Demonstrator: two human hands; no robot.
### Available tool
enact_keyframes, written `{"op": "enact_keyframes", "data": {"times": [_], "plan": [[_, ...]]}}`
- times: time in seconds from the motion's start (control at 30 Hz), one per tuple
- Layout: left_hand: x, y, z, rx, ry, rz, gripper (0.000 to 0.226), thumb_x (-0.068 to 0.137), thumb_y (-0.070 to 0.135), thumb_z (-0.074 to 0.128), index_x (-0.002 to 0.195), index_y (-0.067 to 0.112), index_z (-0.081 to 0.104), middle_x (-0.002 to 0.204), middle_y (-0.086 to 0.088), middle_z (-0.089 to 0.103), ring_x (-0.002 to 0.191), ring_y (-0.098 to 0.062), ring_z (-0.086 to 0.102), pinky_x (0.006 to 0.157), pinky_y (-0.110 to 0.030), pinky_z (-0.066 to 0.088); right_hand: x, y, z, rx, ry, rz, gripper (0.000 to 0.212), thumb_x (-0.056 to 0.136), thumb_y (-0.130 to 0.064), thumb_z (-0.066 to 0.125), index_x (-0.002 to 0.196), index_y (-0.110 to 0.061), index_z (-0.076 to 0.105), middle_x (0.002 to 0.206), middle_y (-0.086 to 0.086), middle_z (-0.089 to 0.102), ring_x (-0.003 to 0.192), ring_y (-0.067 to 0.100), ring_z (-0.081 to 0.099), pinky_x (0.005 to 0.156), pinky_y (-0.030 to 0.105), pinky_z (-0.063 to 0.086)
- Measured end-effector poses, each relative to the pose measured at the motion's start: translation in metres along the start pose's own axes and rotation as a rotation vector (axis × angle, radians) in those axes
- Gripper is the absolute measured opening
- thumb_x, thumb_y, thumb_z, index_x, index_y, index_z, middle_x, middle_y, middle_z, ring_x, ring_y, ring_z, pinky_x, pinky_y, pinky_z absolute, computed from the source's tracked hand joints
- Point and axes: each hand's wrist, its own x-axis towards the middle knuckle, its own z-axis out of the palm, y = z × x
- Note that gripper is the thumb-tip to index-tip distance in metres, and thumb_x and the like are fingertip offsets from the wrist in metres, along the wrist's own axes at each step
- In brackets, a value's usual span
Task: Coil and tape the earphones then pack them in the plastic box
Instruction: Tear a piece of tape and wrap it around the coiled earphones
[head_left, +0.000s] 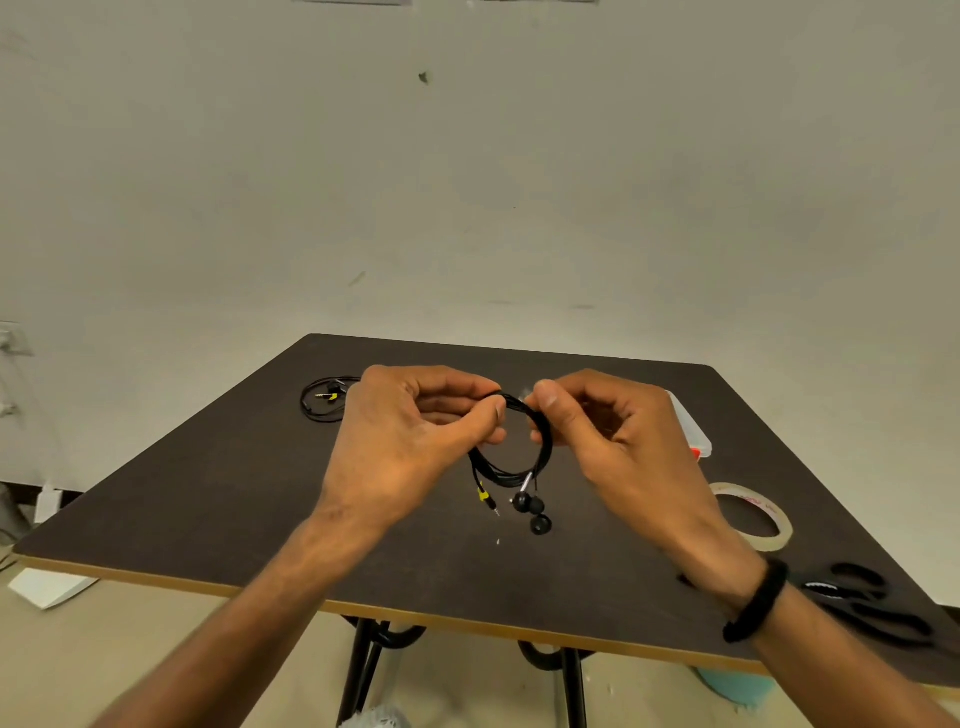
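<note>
Black earphones (511, 470) hang as a coil above the dark table (208, 499). The yellow-tipped plug and two black earbuds dangle at the coil's bottom. My left hand (410, 441) pinches the top of the coil from the left. My right hand (618, 441) pinches the same spot from the right, thumb to fingers, with what may be a scrap of clear tape at the fingertips. The clear plastic box (688, 426) lies behind my right hand, mostly hidden. A tape roll (753, 514) lies flat at the right.
A second coiled pair of earphones (324, 400) rests at the table's far left. Black-handled scissors (867, 603) lie near the right front corner. The table's light front edge runs below my forearms. A plain wall stands behind.
</note>
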Motion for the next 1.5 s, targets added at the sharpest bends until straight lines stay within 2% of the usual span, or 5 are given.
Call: {"op": "enact_keyframes", "data": {"times": [0.23, 0.77, 1.07, 1.33, 1.5], "plan": [[-0.002, 0.004, 0.000, 0.023, -0.020, 0.020, 0.015, 0.087, 0.018, 0.083, 0.101, 0.014, 0.081, 0.082, 0.003, 0.082, 0.075, -0.011, 0.080, 0.072, -0.019, 0.062, 0.000, 0.002, -0.002, -0.073, -0.002, -0.035, 0.011, 0.089, -0.029, 0.083, 0.099, -0.028, 0.078, 0.086, -0.016, 0.076, 0.083, 0.006, 0.075, 0.070, 0.016, 0.058], [-0.010, 0.012, 0.011, -0.019, -0.061, -0.044, 0.010, 0.086, 0.019, 0.083, 0.096, 0.018, 0.081, 0.078, 0.001, 0.081, 0.076, -0.012, 0.080, 0.077, -0.029, 0.065, -0.009, -0.003, 0.006, -0.512, 0.236, -0.249, 0.025, 0.087, -0.019, 0.080, 0.111, -0.017, 0.071, 0.086, -0.008, 0.068, 0.067, 0.008, 0.062, 0.061, 0.028, 0.057], [-0.008, 0.004, 0.013, -0.012, -0.093, -0.028, 0.013, 0.086, 0.020, 0.084, 0.098, 0.021, 0.081, 0.080, 0.004, 0.081, 0.075, -0.011, 0.080, 0.075, -0.022, 0.064, -0.011, 0.005, 0.000, -0.437, 0.148, -0.243, 0.027, 0.085, -0.011, 0.080, 0.109, -0.019, 0.070, 0.122, -0.006, 0.061, 0.111, 0.006, 0.062, 0.087, 0.024, 0.058], [-0.001, 0.002, 0.013, 0.078, -0.114, 0.014, 0.011, 0.087, 0.018, 0.082, 0.098, 0.021, 0.082, 0.083, 0.006, 0.081, 0.074, -0.008, 0.079, 0.074, -0.020, 0.063, -0.002, -0.001, -0.011, -0.135, -0.075, 0.218, 0.008, 0.088, -0.022, 0.078, 0.087, -0.029, 0.075, 0.098, -0.015, 0.073, 0.099, 0.004, 0.069, 0.081, 0.026, 0.059], [-0.005, -0.002, 0.015, 0.100, -0.114, 0.017, 0.011, 0.087, 0.020, 0.082, 0.098, 0.022, 0.081, 0.083, 0.007, 0.081, 0.075, -0.006, 0.079, 0.075, -0.024, 0.064, -0.001, -0.001, -0.021, 0.413, -0.297, 0.643, 0.014, 0.087, -0.001, 0.079, 0.100, -0.008, 0.080, 0.111, 0.022, 0.074, 0.109, 0.034, 0.073, 0.096, 0.047, 0.062]]}}
